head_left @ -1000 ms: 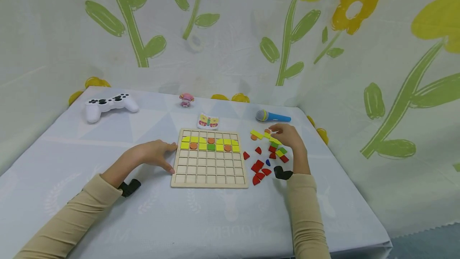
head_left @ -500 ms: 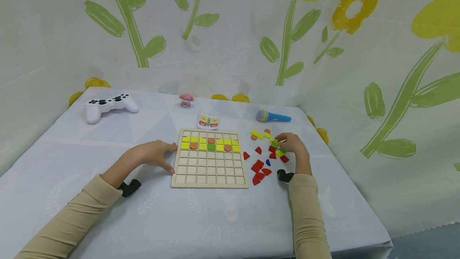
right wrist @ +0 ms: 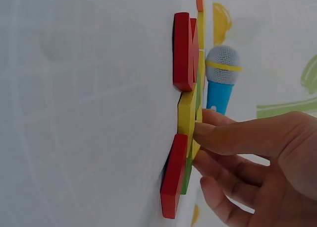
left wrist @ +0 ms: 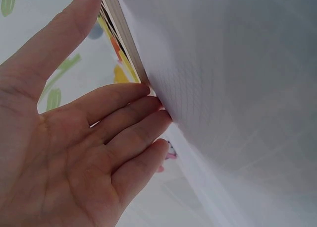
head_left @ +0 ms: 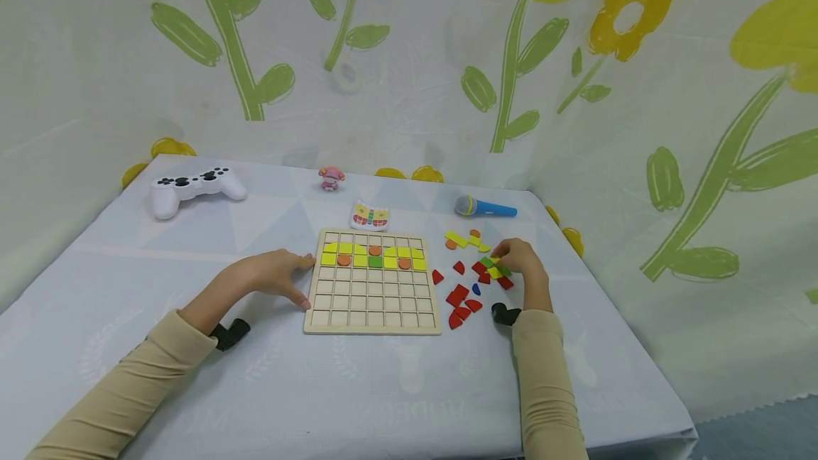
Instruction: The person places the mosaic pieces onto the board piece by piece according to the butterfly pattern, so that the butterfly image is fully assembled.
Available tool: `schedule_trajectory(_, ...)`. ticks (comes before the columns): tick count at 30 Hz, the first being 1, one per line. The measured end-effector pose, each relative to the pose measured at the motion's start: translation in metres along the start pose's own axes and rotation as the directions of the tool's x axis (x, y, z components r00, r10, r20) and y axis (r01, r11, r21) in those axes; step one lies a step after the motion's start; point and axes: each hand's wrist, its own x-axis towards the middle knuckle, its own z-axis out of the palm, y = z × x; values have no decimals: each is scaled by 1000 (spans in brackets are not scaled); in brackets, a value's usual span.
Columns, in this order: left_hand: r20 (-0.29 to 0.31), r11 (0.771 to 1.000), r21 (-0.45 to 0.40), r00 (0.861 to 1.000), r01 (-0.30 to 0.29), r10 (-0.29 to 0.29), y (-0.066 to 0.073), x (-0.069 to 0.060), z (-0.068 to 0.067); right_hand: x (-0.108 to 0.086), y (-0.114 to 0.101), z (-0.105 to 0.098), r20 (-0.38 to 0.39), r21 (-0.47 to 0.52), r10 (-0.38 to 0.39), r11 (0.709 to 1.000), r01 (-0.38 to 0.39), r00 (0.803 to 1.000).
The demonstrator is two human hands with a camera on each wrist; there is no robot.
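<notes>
A square wooden grid board (head_left: pixel 375 304) lies on the table, with yellow, orange and green tiles in two of its upper rows. My left hand (head_left: pixel 277 277) rests against the board's left edge, thumb and fingers spread; the left wrist view shows the palm and extended fingers (left wrist: pixel 131 130). To the right of the board, my right hand (head_left: pixel 522 258) is at a cluster of loose tiles. In the right wrist view its thumb and fingers pinch a yellow tile (right wrist: pixel 197 148), partly hidden, above a red tile (right wrist: pixel 173 180) and other pieces.
Several red tiles (head_left: pixel 457 294) and a blue half-round piece (head_left: pixel 476 289) lie right of the board. Behind it are a butterfly pattern card (head_left: pixel 369 216) and a pink figurine (head_left: pixel 331 177). A toy microphone (head_left: pixel 487 206) lies back right, a white game controller (head_left: pixel 198 189) back left.
My right hand has moved slightly toward me, from the upper yellow tiles to the green, yellow and red cluster, where pieces have shifted a little. The left hand and board stay still.
</notes>
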Motion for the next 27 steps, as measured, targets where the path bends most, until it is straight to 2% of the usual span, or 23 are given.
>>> schedule_trajectory(6,-3,1000,0,1000,2,-2,-2,1,1,-3,-3,-2,-30,-11,-1,1000,1,1000)
schedule_trajectory(9,-5,1000,1,1000,1,-1,-3,2,2,-6,-8,-5,-57,-1,-26,1000,26,998)
schedule_trajectory(12,-8,1000,3,1000,-1,1,-3,3,3,-10,-18,-8,-84,7,-90,996,91,992)
schedule_trajectory(17,-10,1000,-1,1000,1,-1,-4,1,3,-18,-49,-6,-87,22,-210,977,213,974)
schedule_trajectory(21,-8,1000,-4,1000,8,-8,-3,0,2,-26,-79,6,-76,33,-321,945,324,944)
schedule_trajectory(25,-12,1000,-5,1000,10,-11,-2,0,2,-36,-106,20,-39,52,-436,898,438,899)
schedule_trajectory(27,-14,1000,-4,1000,12,-12,-2,0,2,-39,-118,28,-10,47,-494,868,494,869)
